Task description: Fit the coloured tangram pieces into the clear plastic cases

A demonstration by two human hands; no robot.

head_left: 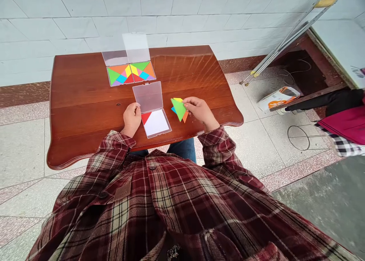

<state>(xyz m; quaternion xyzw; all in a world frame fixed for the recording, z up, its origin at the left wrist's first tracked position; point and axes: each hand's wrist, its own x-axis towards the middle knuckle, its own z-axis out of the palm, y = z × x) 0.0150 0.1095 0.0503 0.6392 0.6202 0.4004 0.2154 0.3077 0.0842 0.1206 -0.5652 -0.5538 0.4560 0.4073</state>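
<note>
An open clear tangram case [156, 135] lies near the table's front edge, its lid [148, 95] tipped back. Inside it, a red triangle piece [145, 117] sits in the upper left corner over a white base [156, 123]. My left hand [132, 118] is closed at the case's left edge, by the hinge, thumb and fingers pinched there. To the right of the case, my right hand [199, 109] grips a green triangle piece [179, 109] by its upper right side. Yellow [178, 99], blue [173, 109] and orange [185, 117] pieces show from behind the green one.
Two filled tangram cases [131, 74] stand open side by side at the back of the brown wooden table [82, 101]. A tiled wall is behind. On the right are crutches [273, 52], a white and orange carton [278, 98] and another person's sleeve [345, 120].
</note>
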